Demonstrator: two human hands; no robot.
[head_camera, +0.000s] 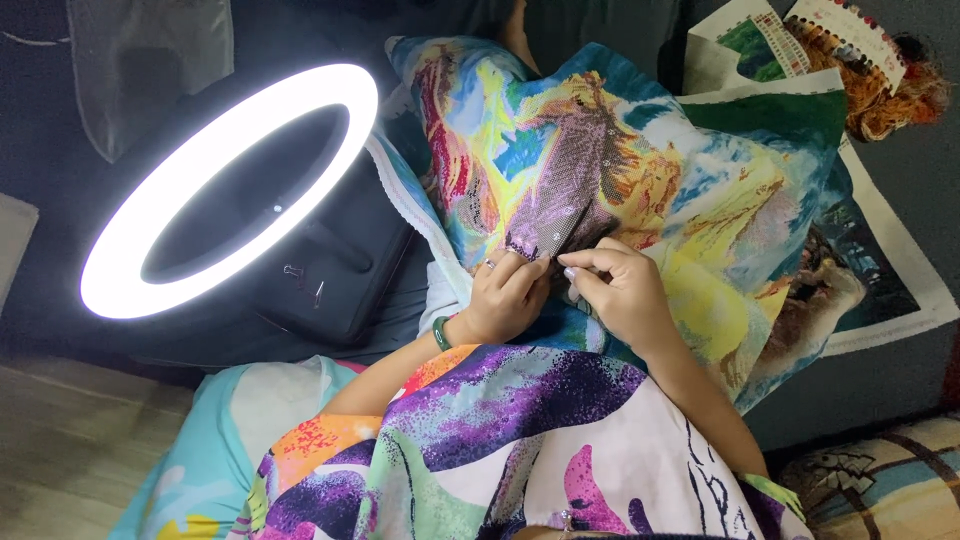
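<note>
Nearest the camera, a lap is seen covered by a garment (520, 440) patterned in purple, orange, white and teal. Both forearms are extended away from it toward a colourful cross-stitch canvas (640, 170) that is draped over the knees in the middle of the scene.

The left hand (505, 295) is curled, its fingers pressed onto the near edge of the canvas, which is pinched and held taut there. A ring is worn on one finger, and a green bangle (441, 333) is worn at the wrist. Just to the right, touching it, the right hand (618, 285) is closed with thumb and forefinger pinched together, as if on something fine; a needle cannot be made out. The fingertips are set against a dark, partly stitched patch of the canvas.

To the left, a lit white ring light (225, 185) is seen, tilted, above a dark case (340, 270).

Farther off to the right, a printed pattern sheet (880, 270) is spread under the canvas. At the far right, a card of threads (850, 35) is laid beside a tangle of orange floss (900, 100).
</note>
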